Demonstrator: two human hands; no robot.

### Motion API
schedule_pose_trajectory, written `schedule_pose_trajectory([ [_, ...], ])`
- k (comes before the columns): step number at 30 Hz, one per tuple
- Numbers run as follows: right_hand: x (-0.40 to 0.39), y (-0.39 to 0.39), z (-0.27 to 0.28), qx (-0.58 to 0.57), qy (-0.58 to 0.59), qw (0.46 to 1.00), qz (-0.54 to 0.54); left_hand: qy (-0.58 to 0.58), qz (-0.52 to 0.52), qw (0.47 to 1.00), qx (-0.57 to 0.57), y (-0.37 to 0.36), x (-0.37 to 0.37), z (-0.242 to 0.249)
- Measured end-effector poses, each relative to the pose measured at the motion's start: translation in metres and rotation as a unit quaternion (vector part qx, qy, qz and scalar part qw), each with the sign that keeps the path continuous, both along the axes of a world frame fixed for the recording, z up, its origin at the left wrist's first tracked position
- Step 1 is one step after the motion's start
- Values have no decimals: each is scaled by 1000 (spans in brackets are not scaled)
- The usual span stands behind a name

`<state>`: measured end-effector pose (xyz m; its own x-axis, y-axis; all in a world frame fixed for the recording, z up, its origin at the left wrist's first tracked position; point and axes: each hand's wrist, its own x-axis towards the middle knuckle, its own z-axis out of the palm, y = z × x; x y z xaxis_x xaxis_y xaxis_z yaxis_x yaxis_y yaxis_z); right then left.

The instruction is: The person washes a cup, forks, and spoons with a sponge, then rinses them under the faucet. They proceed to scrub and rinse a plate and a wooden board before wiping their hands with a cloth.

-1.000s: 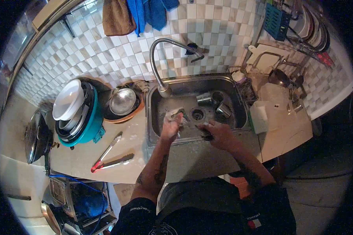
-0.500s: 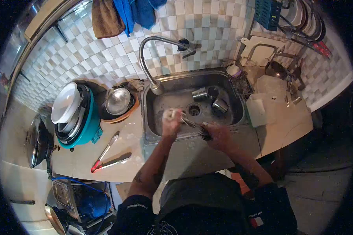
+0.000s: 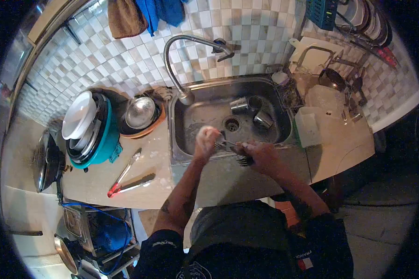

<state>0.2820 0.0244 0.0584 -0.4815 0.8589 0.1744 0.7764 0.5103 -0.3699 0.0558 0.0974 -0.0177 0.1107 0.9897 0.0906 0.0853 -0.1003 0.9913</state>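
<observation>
My right hand (image 3: 261,157) grips several forks (image 3: 245,161) over the front rim of the steel sink (image 3: 287,139). Their tines stick out below my fingers, and metal cutlery also reaches across toward my left hand (image 3: 206,143). That left hand is closed and smeared by motion at the left end of the cutlery; something pale shows at its fingers, too blurred to name. Behind my hands, in the sink, several metal cups (image 3: 263,119) lie near the drain (image 3: 231,124).
A flexible faucet (image 3: 168,63) arches over the sink. To the left are tongs (image 3: 124,173), a teal basin (image 3: 108,137) of stacked bowls, and a metal bowl (image 3: 141,113) in an orange-rimmed container. A white container (image 3: 307,125) stands on the right.
My left hand has shifted slightly against the cutlery. The forks in my right hand now hang a little more visibly below the fingers. The camera view has tilted slightly.
</observation>
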Motion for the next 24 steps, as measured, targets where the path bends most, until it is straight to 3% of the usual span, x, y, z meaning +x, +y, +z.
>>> schedule_pose_trajectory([
  [1, 0, 1, -1, 1, -15, 1000, -4, 158, 7, 975, 155, 11, -8, -8],
  [4, -4, 5, 15, -31, -17, 999, -10, 122, 155, 970, 140, -6, 23, 5],
  [5, -4, 7, 15, -18, 4, 1000, -11, 2, 125, 991, 38, -12, 31, -15],
  [7, 2, 11, 9, 8, 42, 999, -20, -181, 142, 970, -77, -42, 67, 13],
  [9, 1, 13, -8, 43, 117, 988, -93, -184, 83, 971, -125, -54, 86, 18],
  [10, 3, 14, -14, 60, 154, 978, -128, -98, 19, 989, -110, -54, 90, 12],
  [13, 17, 18, -20, -140, 121, 970, -157, -21, -35, 995, -89, -49, 96, 11],
  [15, 32, 17, -35, -256, 214, 922, -196, -214, -7, 948, -234, -37, 101, 5],
  [16, 39, 15, -42, -313, 259, 889, -212, -182, -11, 958, -221, -33, 104, 3],
  [19, 51, 17, -42, -272, 308, 884, -225, -134, 14, 973, -189, -22, 108, 6],
  [21, 57, 11, -11, -227, 259, 915, -211, -164, 70, 969, -173, -11, 102, 15],
  [22, 60, 9, 1, -203, 233, 929, -205, -110, 76, 986, -103, -3, 98, 9],
  [24, 78, -1, -60, -183, 226, 921, -259, -2, 85, 996, 37, 18, 86, -20],
])
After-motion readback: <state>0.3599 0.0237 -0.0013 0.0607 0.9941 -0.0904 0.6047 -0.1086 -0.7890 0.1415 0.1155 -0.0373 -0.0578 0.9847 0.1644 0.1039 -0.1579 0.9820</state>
